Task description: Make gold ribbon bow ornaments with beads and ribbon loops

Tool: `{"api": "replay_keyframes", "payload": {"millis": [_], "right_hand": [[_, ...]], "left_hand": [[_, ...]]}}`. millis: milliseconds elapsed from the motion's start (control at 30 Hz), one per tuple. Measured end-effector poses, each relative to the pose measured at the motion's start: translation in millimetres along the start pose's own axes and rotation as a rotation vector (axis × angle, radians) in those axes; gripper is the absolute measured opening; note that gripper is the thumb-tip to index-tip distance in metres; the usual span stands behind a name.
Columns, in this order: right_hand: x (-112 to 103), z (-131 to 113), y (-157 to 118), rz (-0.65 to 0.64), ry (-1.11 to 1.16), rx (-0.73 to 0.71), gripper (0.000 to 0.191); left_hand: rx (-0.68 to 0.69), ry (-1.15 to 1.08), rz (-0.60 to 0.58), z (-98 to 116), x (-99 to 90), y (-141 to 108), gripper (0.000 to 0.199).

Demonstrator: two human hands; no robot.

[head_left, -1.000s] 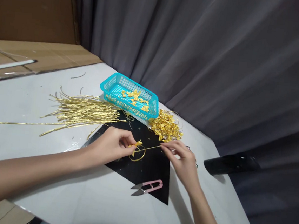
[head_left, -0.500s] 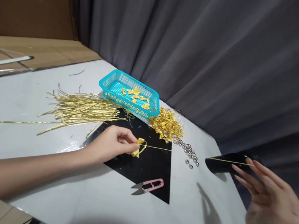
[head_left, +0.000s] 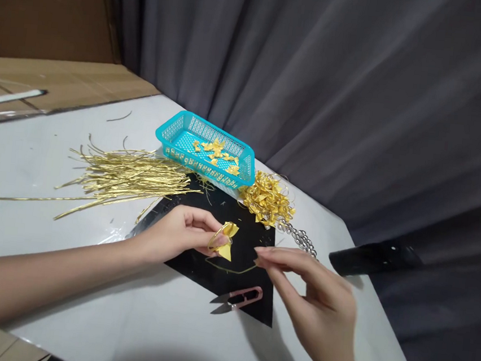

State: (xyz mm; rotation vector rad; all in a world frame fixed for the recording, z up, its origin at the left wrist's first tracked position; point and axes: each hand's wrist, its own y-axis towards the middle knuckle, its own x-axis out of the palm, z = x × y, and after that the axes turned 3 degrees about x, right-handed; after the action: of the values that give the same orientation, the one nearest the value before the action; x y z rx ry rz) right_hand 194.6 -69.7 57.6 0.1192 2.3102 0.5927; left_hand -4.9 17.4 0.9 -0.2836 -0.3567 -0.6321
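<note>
My left hand (head_left: 188,233) pinches a yellow ribbon flower (head_left: 228,242) with a gold loop around it, above the black mat (head_left: 237,211). From the flower a thin yellow cord (head_left: 232,271) sags in a curve toward my right hand (head_left: 318,301), whose thumb and forefinger pinch its other end. Below the cord, pink-handled thread snips (head_left: 246,299) lie on the mat with the blades pointing left. A pile of yellow ribbon flowers (head_left: 266,199) sits beyond the mat's right corner.
A blue basket (head_left: 205,168) with several yellow pieces stands at the back. Gold strips (head_left: 134,176) lie to the left. Silver rings (head_left: 300,238) are behind my right hand. A black cylindrical object (head_left: 369,258) lies at the right edge, near the grey curtain (head_left: 317,86).
My right hand has moved left, close to my left hand, and the cord has gone from taut to slack. The flower has turned in my left fingers.
</note>
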Motion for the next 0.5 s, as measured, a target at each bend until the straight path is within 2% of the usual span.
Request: {"api": "replay_keyframes", "payload": {"millis": [267, 400, 500], "right_hand": [[14.8, 2.6, 33.6, -0.08, 0.159, 0.194, 0.008], [13.5, 4.7, 39.9, -0.056, 0.146, 0.194, 0.009], [12.2, 4.0, 37.8, -0.092, 0.062, 0.131, 0.01]], "left_hand": [[-0.037, -0.059, 0.061, 0.3, -4.3, 4.5, 0.027], [-0.026, -0.072, 0.042, -1.7, -6.1, 5.3, 0.025], [-0.016, -0.083, 0.02, -4.3, -7.0, 5.4, 0.024]]}}
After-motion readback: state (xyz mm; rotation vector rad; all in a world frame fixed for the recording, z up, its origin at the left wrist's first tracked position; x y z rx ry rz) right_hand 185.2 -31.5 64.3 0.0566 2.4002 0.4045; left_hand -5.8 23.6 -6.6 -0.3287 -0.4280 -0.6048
